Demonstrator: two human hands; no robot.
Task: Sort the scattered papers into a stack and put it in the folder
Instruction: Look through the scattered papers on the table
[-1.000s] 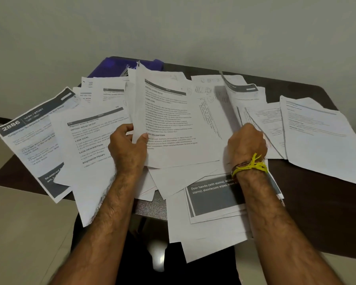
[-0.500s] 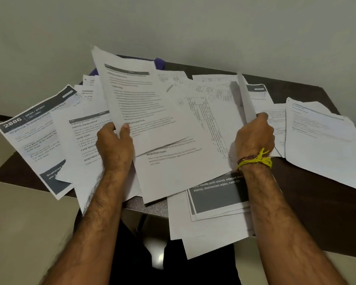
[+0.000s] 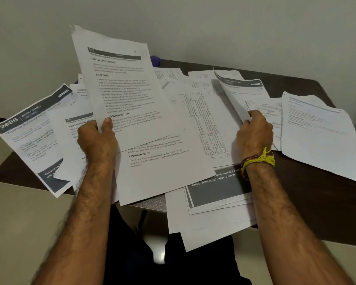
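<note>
Papers (image 3: 321, 130) over dark table (image 3: 308, 188) — pale wall (image 3: 214, 23)

Roughly fifteen papers (image 3: 321, 128), two hands (image 3: 97, 140)

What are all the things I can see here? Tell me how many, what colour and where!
raised sheet: one, white with black print, lifted over the table's left half.
bent sheet: one, white, lifted at the right of the middle.
loose papers: many, too overlapped to count, white, some with dark grey bands, spread over the table and hanging off its near edge.
table: one, dark brown, under the papers.
purple thing: one, mostly hidden, at the far edge behind the raised sheet.
wall: pale, behind the table.
wrist threads: yellow and dark, on the right wrist.
left hand: grip on the raised sheet.
right hand: grip on the bent sheet.
</note>
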